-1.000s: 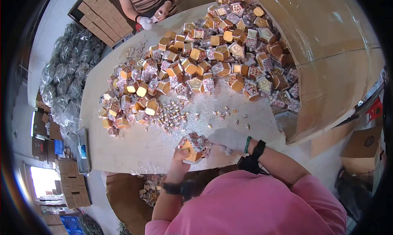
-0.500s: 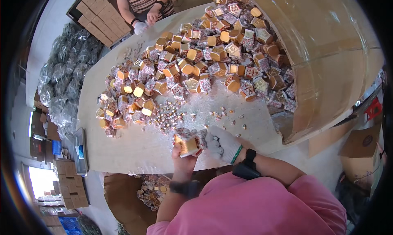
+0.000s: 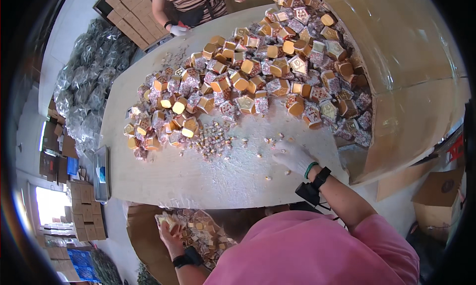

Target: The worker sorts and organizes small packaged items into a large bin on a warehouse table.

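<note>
My bare left hand (image 3: 171,236) is low on the left, over a cardboard box (image 3: 144,238) below the table edge. Its fingers are closed round a small house-shaped ornament (image 3: 167,220), pale on the side that shows. Many more little houses lie inside that box. On the table, my right hand (image 3: 294,156) wears a white glove and reaches forward with its fingers extended beside a few small candy-like pieces (image 3: 270,141). Nothing shows in its grasp. A loose cluster of similar pieces (image 3: 213,141) lies to its left.
A big heap of house ornaments (image 3: 238,81) with gold-brown bases covers the table's (image 3: 144,181) far half. A tall cardboard sheet (image 3: 416,62) borders it on the right. Across the table stands a person in a striped top (image 3: 191,0). Clear bags (image 3: 89,81) are piled at left.
My left hand has carried the ornament from the table's front down over the box. My right hand has left the ornament and moved right and forward toward the small pieces.
</note>
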A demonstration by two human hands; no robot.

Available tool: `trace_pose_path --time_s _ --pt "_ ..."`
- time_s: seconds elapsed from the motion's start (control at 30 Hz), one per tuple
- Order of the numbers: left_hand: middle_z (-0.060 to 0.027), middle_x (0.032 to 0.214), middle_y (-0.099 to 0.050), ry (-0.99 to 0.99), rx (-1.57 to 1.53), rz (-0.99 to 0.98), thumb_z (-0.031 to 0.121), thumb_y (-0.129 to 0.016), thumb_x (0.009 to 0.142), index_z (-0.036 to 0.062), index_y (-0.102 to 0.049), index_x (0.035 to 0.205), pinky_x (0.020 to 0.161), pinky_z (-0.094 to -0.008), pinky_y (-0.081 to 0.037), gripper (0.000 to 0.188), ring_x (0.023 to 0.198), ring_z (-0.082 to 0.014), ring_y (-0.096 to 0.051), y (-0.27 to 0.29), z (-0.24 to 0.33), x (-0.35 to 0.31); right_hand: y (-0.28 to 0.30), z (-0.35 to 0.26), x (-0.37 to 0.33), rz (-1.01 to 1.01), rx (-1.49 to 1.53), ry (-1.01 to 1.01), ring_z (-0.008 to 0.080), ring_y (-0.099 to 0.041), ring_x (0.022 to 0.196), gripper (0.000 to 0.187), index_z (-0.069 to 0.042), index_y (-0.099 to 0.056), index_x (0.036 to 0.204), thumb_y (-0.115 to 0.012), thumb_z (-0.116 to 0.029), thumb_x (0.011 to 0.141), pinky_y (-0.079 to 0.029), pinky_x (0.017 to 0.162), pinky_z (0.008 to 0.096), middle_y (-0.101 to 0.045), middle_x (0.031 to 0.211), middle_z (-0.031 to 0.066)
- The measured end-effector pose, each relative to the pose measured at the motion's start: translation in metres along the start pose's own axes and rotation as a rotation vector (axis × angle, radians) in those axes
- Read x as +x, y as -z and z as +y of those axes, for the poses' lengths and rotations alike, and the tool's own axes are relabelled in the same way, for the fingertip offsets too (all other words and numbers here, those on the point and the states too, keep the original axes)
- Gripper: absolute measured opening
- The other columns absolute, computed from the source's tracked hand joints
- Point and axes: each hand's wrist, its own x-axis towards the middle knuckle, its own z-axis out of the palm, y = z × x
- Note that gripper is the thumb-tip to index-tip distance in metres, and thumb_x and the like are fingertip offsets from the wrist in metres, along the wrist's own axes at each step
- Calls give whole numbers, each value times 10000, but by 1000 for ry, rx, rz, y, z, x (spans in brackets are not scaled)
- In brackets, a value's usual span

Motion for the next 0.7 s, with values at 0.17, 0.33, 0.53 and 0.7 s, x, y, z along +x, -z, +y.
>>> trace_pose_path --time_s 0.17,0.33,0.53,0.7 --pt "-163 1152 -574 -295 838 423 161 -702 763 -33 -532 1194 911 -375 -472 502 1016 -268 -592 82 -49 73 11 -16 8 109 -225 70 377 -606 872 222 -51 -640 920 -579 -248 838 -469 781 462 -646 903 167" --pt "-148 1077 -612 -385 685 -144 120 -712 756 -51 -579 1131 871 -330 -448 433 992 -207 -550 -97 -21 61 12 -5 7 263 -235 178 390 -588 885 200 -59 -634 899 -563 -242 861 -465 773 460 -621 909 185" --pt "-183 1119 -608 -942 888 -697 186 -746 721 16 -593 1094 948 -428 -424 437 1097 -365 -535 -313 -25 42 19 -1 -14 96 -207 64 406 -585 787 186 -73 -618 842 -523 -232 858 -468 701 494 -612 815 170" --pt "-116 1305 -475 -1175 1373 -802 119 -704 690 86 -484 1254 969 -512 -396 606 1252 -354 -395 -431 -19 14 24 -2 -45 106 -197 163 398 -593 766 179 -79 -620 839 -530 -233 860 -474 685 489 -618 803 163"
